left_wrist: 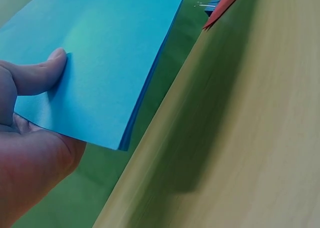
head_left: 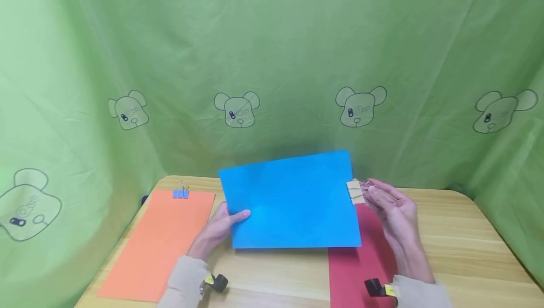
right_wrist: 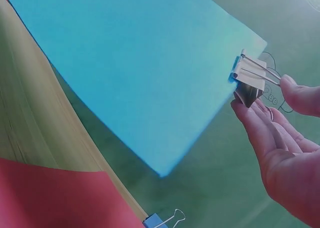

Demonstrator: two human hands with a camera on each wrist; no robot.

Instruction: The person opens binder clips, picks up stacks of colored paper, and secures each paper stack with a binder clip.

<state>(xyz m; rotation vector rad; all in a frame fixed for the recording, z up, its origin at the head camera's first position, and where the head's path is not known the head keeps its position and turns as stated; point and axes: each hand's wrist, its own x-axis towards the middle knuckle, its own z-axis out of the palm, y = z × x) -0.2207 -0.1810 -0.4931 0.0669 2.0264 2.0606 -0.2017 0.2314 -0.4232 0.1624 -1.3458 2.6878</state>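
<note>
Left hand [head_left: 217,226] pinches blue sheets [head_left: 293,204] near left edge, up above bench [head_left: 459,237]; right hand [head_left: 397,213] pinches beige binder clip [head_left: 355,193] at sheets' right edge (orange paper [head_left: 157,242] lies left, red paper [head_left: 348,279] partly hidden below).

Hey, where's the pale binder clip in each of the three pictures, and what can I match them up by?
Head: right of centre, below mid-height; the pale binder clip is at the right edge of the blue paper, by the fingers of the right hand.
Left wrist: not in this picture.
Right wrist: right of centre, above mid-height, at the paper's edge.
Shared landmark: the blue paper, in all three views.
</note>
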